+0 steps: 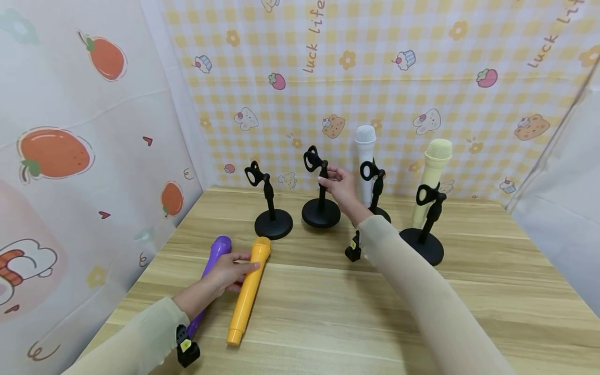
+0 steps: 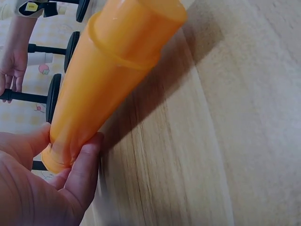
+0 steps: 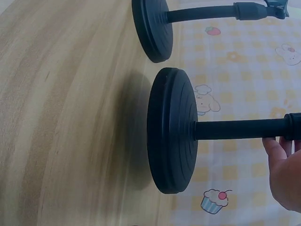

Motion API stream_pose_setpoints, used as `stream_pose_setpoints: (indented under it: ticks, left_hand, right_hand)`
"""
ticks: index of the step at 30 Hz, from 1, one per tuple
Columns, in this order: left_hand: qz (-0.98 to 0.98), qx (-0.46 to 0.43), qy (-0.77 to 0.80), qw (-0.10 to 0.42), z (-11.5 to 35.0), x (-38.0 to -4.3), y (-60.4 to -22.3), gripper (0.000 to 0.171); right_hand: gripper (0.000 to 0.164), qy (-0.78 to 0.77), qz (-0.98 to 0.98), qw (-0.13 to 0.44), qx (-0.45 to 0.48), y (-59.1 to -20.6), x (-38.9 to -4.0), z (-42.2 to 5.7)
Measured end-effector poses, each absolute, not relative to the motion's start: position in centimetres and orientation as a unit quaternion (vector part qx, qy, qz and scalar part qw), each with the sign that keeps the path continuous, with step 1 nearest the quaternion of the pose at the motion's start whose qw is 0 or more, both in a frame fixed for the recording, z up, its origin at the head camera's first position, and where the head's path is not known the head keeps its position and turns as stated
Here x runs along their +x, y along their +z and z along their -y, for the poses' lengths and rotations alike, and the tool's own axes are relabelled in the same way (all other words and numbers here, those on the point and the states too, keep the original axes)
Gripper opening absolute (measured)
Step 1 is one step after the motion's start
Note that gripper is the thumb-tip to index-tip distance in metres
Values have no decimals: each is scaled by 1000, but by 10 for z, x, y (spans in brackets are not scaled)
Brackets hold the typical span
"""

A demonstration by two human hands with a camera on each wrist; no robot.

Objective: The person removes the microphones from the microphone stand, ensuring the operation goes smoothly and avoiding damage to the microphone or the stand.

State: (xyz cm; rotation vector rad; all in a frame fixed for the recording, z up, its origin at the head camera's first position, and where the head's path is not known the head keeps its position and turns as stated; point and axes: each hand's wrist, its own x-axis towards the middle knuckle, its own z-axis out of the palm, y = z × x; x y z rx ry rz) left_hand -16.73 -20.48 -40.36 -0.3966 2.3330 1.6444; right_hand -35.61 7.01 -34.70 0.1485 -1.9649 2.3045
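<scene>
The left hand [image 1: 228, 273] has its fingers clamped on the orange mic [image 1: 248, 294], near its head, towards the left edge of the bench [image 1: 328, 317]. The purple mic [image 1: 219, 249], partly hidden by that hand, lies nearer that edge. The right hand's [image 1: 342, 187] fingers are clamped on the post of the second stand [image 1: 321, 212] from the left, near the far edge.

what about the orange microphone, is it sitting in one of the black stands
No, the orange microphone is gripped by the left hand, apart from the black microphone stands.
</scene>
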Motion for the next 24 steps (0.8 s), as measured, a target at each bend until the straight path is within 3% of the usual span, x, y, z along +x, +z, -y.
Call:
stream_pose_setpoints:
  ticks: [24]
  left_hand:
    - [-825, -141, 536, 110, 202, -166, -408, 52]
  right_hand:
    - [36, 761, 644, 57, 48, -360, -360, -72]
